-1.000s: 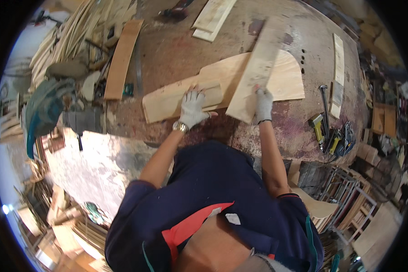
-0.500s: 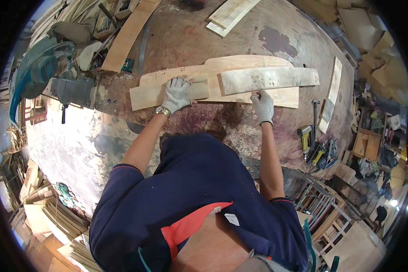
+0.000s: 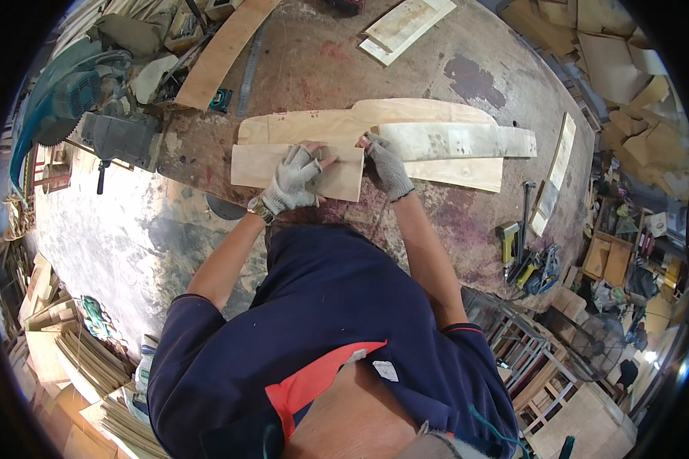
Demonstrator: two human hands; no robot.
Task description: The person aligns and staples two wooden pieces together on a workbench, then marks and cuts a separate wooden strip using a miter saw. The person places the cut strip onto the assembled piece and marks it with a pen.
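In the head view, my left hand (image 3: 294,179), in a grey glove with bare fingertips, rests on a short pale wooden board (image 3: 249,165), fingers and thumb apart. My right hand (image 3: 389,167), gloved alike, is curled at that board's right end, fingertips closed at its upper corner; its thumb is mostly hidden. Behind the short board lies a wide plywood piece (image 3: 421,112) with a stepped, curved far edge. A long, slightly curved pale board (image 3: 467,141) with dark smudges rests on the plywood, just right of my right hand.
A blue-green power saw (image 3: 80,96) stands left. Near it are a tape measure (image 3: 220,99), a metal ruler (image 3: 251,73) and a curved brown strip (image 3: 226,53). Two stacked boards (image 3: 406,29) lie at the far side. Right are a narrow board (image 3: 554,174), a hammer (image 3: 526,210) and yellow-handled tools (image 3: 507,241).
The short board has shifted toward me, its right end now clear of the long curved board. My right hand has moved left from the curved board to the short board's end.
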